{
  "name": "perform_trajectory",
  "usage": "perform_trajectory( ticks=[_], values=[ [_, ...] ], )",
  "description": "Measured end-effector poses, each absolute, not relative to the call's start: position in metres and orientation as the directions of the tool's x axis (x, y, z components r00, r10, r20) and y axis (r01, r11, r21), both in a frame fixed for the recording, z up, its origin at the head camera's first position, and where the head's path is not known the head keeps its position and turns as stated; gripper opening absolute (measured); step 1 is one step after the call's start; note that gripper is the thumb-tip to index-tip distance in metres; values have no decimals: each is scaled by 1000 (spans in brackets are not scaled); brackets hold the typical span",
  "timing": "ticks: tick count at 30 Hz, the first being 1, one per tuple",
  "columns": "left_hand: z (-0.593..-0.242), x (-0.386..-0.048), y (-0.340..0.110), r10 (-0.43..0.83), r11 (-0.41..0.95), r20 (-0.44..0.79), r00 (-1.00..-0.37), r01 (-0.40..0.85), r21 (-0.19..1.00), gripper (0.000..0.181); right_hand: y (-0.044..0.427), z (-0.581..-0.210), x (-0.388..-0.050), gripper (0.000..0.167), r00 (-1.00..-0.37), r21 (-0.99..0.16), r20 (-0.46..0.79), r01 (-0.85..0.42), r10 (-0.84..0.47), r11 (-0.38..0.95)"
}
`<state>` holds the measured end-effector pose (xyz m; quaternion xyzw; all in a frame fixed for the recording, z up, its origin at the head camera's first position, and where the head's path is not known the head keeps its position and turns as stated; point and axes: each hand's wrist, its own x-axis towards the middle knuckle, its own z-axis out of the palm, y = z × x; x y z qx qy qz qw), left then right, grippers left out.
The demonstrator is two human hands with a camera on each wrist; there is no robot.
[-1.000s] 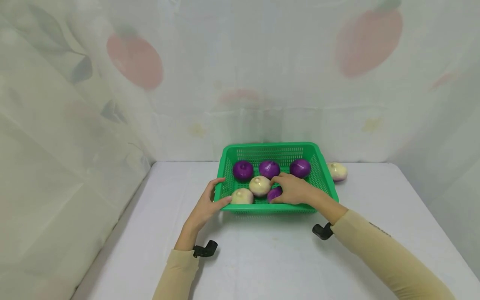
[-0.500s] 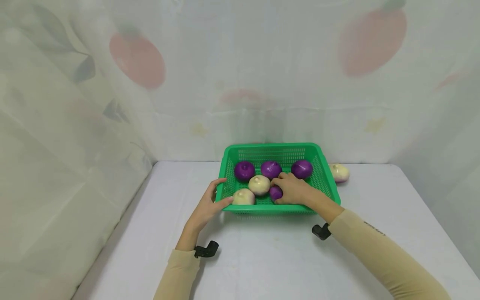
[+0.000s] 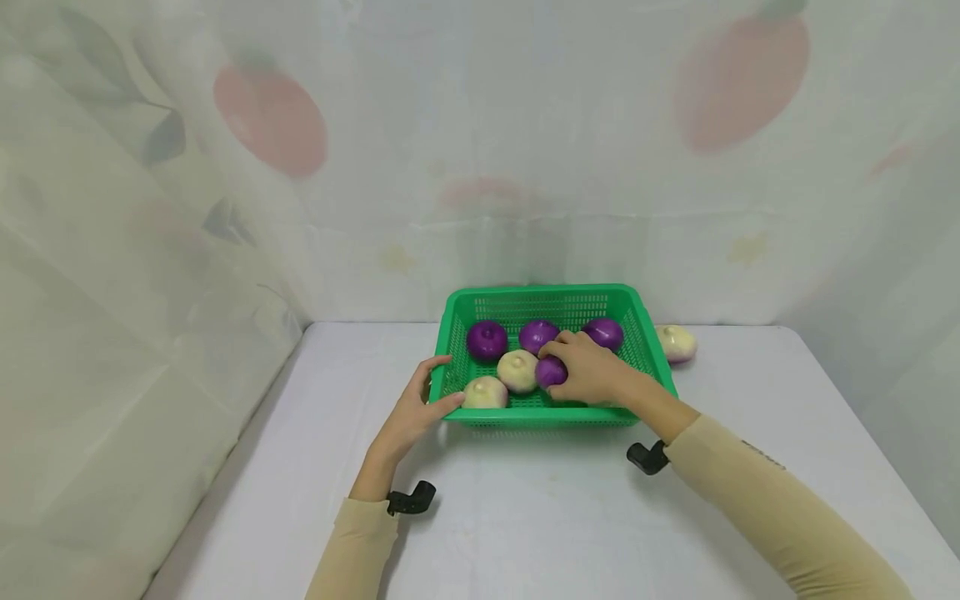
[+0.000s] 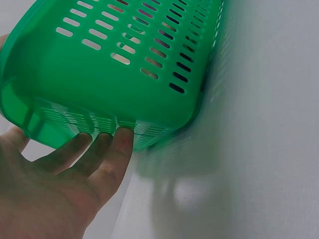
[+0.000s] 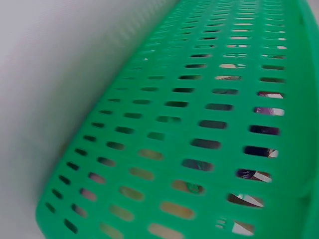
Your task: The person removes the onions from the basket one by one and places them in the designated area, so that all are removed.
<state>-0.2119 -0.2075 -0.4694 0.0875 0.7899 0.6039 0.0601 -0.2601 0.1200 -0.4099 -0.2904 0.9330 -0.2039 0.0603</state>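
Note:
A green mesh basket (image 3: 540, 417) stands on the white table. My left hand (image 3: 407, 417) holds its front left corner, thumb at the rim; in the left wrist view the fingers (image 4: 117, 154) press the outside of the wall. Inside the basket, my right hand (image 3: 592, 372) grips a purple onion (image 3: 551, 372), fingers over its far side and thumb in front. A cream onion (image 3: 517, 371) sits just left of it, and another cream onion (image 3: 485, 392) lies in the front left corner. The right wrist view shows the basket wall (image 5: 199, 124), with that hand hidden.
Along the basket's back lie a dark purple onion (image 3: 487, 340), a second purple onion (image 3: 538, 336) and a third purple onion (image 3: 604, 334). Outside, close to the right wall, a cream and purple onion (image 3: 677, 343) rests on the table (image 3: 525, 517). A printed curtain (image 3: 555, 167) hangs behind.
My right hand has moved slightly toward the basket's back with the purple onion, which now shows more between the fingers. The left hand has kept its place on the basket.

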Motion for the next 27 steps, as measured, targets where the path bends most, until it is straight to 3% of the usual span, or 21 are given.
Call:
perform_trajectory(
  ticks=[27],
  values=[
    [-472,-212,-210,213,259,9,-977,65,964,71,159,-365,-236,49,-821,-460,218,-563,-527,687]
  ],
)
